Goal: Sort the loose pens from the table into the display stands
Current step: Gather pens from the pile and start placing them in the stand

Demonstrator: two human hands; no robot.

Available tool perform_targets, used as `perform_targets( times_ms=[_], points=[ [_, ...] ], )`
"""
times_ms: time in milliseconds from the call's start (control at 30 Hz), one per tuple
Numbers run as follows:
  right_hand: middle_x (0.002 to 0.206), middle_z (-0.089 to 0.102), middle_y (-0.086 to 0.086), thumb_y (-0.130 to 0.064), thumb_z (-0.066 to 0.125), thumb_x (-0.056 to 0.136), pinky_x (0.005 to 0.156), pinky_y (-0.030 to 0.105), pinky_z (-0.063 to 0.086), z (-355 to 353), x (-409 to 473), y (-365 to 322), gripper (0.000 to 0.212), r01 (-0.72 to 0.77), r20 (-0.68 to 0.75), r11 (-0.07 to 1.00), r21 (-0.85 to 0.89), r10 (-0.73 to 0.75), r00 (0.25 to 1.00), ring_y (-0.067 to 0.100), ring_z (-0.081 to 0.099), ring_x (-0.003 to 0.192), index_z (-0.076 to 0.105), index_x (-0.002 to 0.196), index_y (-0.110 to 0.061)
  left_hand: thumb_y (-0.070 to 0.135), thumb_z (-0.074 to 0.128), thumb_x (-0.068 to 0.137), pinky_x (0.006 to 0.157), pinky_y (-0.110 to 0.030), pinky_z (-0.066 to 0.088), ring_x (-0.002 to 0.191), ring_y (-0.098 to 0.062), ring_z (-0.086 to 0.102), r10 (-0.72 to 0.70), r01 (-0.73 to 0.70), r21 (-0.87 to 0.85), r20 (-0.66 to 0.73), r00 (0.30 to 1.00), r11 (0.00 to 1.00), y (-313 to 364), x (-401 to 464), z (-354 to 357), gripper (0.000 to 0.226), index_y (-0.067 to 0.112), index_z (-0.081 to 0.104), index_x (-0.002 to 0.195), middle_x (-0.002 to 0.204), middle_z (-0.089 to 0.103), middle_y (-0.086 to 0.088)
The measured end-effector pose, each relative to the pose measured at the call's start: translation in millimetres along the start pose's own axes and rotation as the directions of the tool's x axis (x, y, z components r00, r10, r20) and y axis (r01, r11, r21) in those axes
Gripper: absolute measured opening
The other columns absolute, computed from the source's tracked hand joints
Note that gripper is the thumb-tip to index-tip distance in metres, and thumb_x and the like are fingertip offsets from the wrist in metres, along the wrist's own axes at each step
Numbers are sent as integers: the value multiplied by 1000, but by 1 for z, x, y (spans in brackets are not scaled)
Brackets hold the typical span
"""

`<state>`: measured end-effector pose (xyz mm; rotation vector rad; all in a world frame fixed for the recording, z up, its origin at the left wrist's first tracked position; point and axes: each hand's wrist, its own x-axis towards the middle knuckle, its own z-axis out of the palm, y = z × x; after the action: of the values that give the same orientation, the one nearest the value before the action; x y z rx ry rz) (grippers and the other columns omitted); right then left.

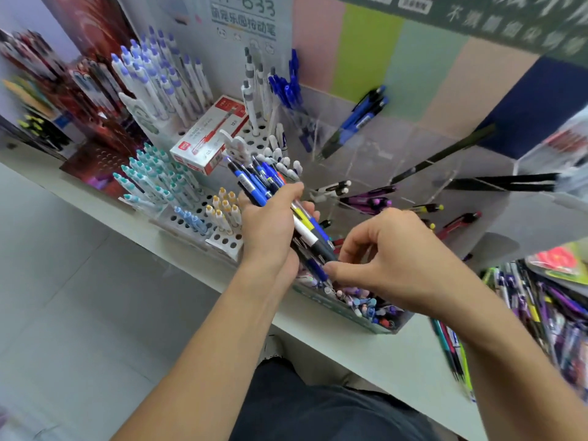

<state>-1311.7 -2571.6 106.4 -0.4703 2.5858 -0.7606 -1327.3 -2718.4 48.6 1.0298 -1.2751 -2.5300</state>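
Holding a bundle of pens (280,214) upright, the left hand (270,230) curls round it to keep stock ready; the right hand (385,259) pinches one pen's lower end, apparently to single it out above the worktop (375,354) stands (203,214).

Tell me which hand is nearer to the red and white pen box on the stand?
Left. The left hand, gripping a bundle of pens, is just below the pen box. The right hand is farther, lower right.

Red-white pen box (208,136) on perforated rack, printed poster (245,17) behind, grey floor (63,281).
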Motion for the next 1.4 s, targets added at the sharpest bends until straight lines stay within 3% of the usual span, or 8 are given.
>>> perform_targets(
  times_ms=[233,400,533,700,833,900,1200,1400],
  points=[
    [59,67,-9,-47,69,90,57,25,51,-9,-21,20,29,19,-92,994,-112,-30,995,5,62,56,73,71,-26,7,68,83,53,-26,53,51,-16,58,-130,116,-184,-62,990,976,-7,1,10,36,9,51,115,71,55,-5],
    [58,66,-8,-33,74,85,51,14,41,-18,-28,49,14,2,-117,962,273,31,993,4,53,49,79,74,-27,10,73,81,52,-27,50,53,-19,54,-63,51,-140,-86,994,989,1,12,6,36,9,49,108,68,52,-6],
    [71,66,8,-21,66,84,56,18,46,-16,-15,60,24,-14,-22,536,844,60,998,13,54,61,79,104,-19,5,70,91,47,-24,47,50,-15,50,29,-29,-23,20,999,999,15,6,8,13,3,58,85,60,52,-5],
    [91,76,14,-7,66,86,68,23,55,-24,12,26,9,169,-162,243,955,-48,986,22,71,81,69,92,-14,15,68,94,45,-22,45,49,-10,48,3,-20,75,220,975,997,31,7,-7,17,7,62,80,62,50,-1],
    [75,71,0,-3,75,82,56,27,51,-28,41,24,15,263,-523,789,555,86,848,11,62,64,70,82,-17,12,67,93,45,-23,45,52,-11,50,-14,-15,111,261,965,994,30,7,-21,9,10,63,85,73,57,-3],
    [68,67,-6,-4,74,78,53,19,44,-19,62,24,15,199,-585,910,365,58,809,4,56,56,71,80,-19,9,66,94,45,-24,45,52,-12,49,-26,-9,120,283,959,993,26,5,-24,8,12,61,88,74,58,-3],
    [69,66,-13,-19,74,82,55,10,38,10,107,21,3,-25,-461,982,188,111,880,1,59,65,76,81,-22,9,65,93,47,-27,49,58,-17,60,-136,47,219,412,901,975,19,5,-34,14,8,60,105,80,65,-4],
    [80,69,-10,-34,76,87,61,10,41,-3,79,21,19,-5,-529,993,117,67,846,-4,58,67,75,104,-23,19,79,81,45,-26,49,54,-21,55,-243,79,345,466,851,935,14,5,-36,17,9,69,90,69,63,-9]
  ],
)
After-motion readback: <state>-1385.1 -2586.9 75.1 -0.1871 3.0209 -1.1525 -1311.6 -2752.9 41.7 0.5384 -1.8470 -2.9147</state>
